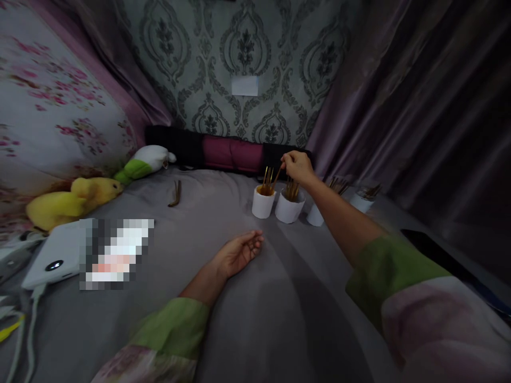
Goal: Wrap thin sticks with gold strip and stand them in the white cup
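Note:
My right hand (297, 166) reaches out over a row of white cups and pinches a thin golden-brown stick (276, 178) whose lower end dips into the leftmost cup (263, 202). That cup holds a few more sticks. The second cup (289, 206) beside it is full of similar sticks, directly under my hand. Two more white cups (315, 215) (361, 201) with sticks stand further right, partly hidden by my forearm. My left hand (239, 252) rests on the grey bedsheet (255, 319), palm up, fingers loosely curled and holding nothing.
Loose sticks (175, 194) lie on the sheet at left. Yellow (74, 199) and green-white (143, 162) plush toys sit by the floral wall. A white power bank (54, 255) with cables lies near left. A dark and maroon bolster (231, 151) lines the back. Curtains hang right.

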Action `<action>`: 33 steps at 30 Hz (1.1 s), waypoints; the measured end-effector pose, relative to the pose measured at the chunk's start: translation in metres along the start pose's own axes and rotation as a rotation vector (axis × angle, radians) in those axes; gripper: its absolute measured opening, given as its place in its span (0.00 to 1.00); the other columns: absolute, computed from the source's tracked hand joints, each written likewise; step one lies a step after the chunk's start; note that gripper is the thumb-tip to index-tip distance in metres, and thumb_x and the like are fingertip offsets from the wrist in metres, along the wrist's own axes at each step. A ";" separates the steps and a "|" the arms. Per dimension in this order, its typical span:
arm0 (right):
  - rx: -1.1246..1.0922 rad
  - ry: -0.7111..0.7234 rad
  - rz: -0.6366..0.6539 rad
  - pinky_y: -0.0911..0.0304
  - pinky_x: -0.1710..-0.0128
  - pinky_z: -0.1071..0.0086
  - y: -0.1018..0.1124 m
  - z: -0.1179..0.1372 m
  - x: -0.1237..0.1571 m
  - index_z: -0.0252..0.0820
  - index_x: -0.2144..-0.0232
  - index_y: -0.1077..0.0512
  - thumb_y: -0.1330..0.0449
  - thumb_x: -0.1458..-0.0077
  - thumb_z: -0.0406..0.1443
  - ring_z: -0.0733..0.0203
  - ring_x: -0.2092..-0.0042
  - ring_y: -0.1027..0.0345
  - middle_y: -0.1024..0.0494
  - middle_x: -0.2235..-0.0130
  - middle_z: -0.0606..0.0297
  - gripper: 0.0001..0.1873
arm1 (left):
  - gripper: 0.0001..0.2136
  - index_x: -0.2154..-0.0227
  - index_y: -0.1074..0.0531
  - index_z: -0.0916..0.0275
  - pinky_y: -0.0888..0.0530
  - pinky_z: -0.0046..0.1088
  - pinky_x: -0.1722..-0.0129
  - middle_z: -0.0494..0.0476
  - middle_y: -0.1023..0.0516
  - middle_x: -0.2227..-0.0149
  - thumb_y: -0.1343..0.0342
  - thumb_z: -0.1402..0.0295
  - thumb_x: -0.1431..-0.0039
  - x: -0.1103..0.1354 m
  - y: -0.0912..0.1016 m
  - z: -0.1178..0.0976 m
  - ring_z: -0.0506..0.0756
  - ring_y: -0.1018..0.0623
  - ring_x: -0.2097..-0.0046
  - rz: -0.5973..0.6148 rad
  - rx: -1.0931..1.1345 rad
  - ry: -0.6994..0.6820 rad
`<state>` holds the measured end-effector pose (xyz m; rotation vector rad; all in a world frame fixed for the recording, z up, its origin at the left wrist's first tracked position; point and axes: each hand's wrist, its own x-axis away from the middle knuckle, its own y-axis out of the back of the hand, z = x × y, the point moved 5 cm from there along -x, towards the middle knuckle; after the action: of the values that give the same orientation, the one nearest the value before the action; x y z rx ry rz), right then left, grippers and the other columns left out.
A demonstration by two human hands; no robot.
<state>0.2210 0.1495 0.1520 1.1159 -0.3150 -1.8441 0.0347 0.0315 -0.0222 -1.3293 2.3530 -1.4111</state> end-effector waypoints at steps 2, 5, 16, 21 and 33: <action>0.002 0.000 0.023 0.40 0.67 0.73 -0.004 0.001 0.002 0.38 0.72 0.30 0.53 0.46 0.35 0.67 0.72 0.33 0.26 0.76 0.66 0.13 | 0.05 0.68 0.30 0.71 0.31 0.19 0.74 0.58 0.27 0.72 0.50 0.76 0.45 0.000 0.000 0.000 0.45 0.30 0.75 -0.002 -0.002 0.001; 0.012 0.002 0.049 0.40 0.67 0.73 -0.008 0.003 0.004 0.37 0.71 0.29 0.53 0.46 0.35 0.67 0.73 0.33 0.26 0.76 0.66 0.13 | 0.05 0.67 0.30 0.71 0.31 0.19 0.74 0.58 0.27 0.72 0.50 0.76 0.45 0.001 0.000 0.000 0.45 0.30 0.75 -0.007 -0.004 0.001; 0.044 -0.026 0.101 0.41 0.69 0.74 -0.017 -0.003 0.009 0.38 0.71 0.29 0.53 0.47 0.35 0.68 0.73 0.33 0.25 0.75 0.66 0.13 | 0.05 0.68 0.30 0.71 0.31 0.19 0.74 0.58 0.27 0.72 0.50 0.76 0.45 0.001 -0.001 -0.001 0.45 0.30 0.74 -0.011 -0.009 -0.007; 0.061 -0.025 0.117 0.41 0.71 0.75 -0.020 -0.003 0.011 0.38 0.71 0.29 0.53 0.47 0.34 0.68 0.74 0.34 0.25 0.76 0.66 0.13 | 0.05 0.67 0.30 0.71 0.32 0.19 0.75 0.57 0.28 0.73 0.50 0.76 0.45 0.002 -0.002 0.000 0.45 0.30 0.75 -0.015 -0.013 -0.001; 0.073 -0.111 0.134 0.40 0.66 0.74 -0.030 -0.012 0.017 0.38 0.70 0.28 0.53 0.45 0.34 0.67 0.72 0.32 0.24 0.73 0.64 0.13 | 0.06 0.67 0.30 0.72 0.32 0.20 0.74 0.56 0.28 0.72 0.50 0.76 0.45 0.001 -0.001 -0.001 0.45 0.30 0.75 -0.016 -0.017 -0.004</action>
<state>0.2105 0.1547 0.1167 1.0180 -0.5134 -1.7903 0.0346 0.0310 -0.0205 -1.3575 2.3616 -1.3947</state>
